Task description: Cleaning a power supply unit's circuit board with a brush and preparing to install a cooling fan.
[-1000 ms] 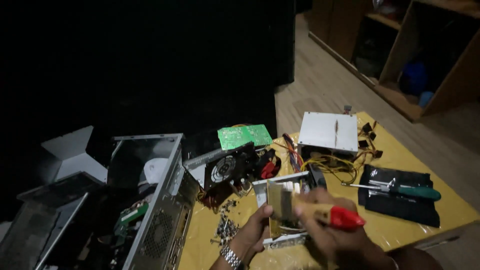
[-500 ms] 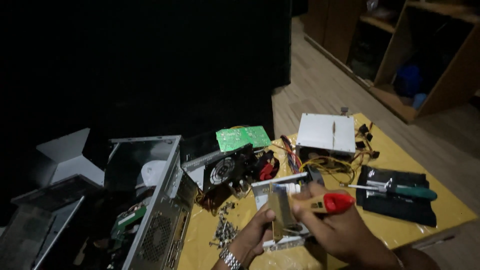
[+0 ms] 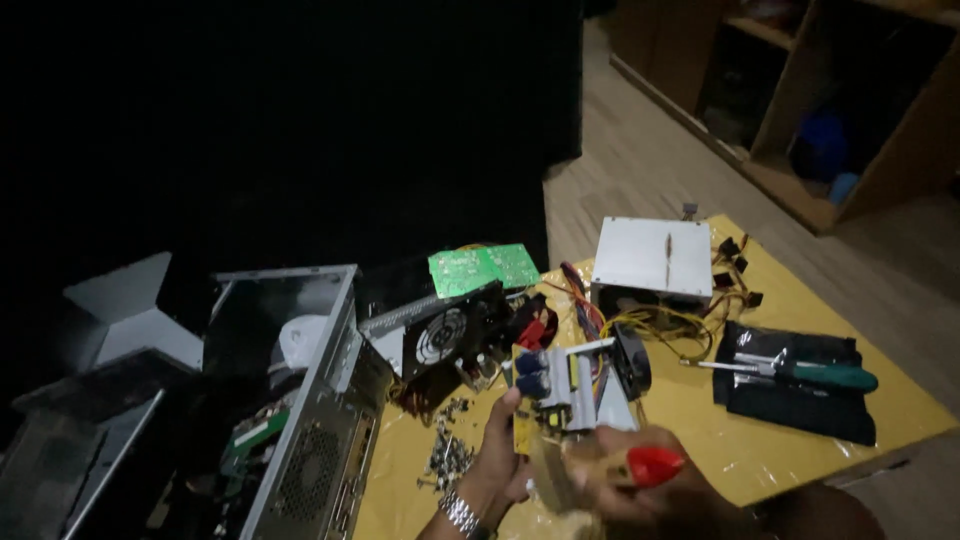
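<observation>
Both hands are busy: left hand (image 3: 500, 462) pinches a small circuit board (image 3: 548, 398), right hand (image 3: 640, 490) grips a red-handled tool (image 3: 653, 465). It looks light, stiff and fragile; its bare edges seem the safest hold.

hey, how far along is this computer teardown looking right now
Done: the computer case lies open, with a power supply box, a green circuit board and loose screws out on the yellow table. In hand: the left hand holds a small board, the right hand a red-handled tool. Left: parts inside the case.
</observation>
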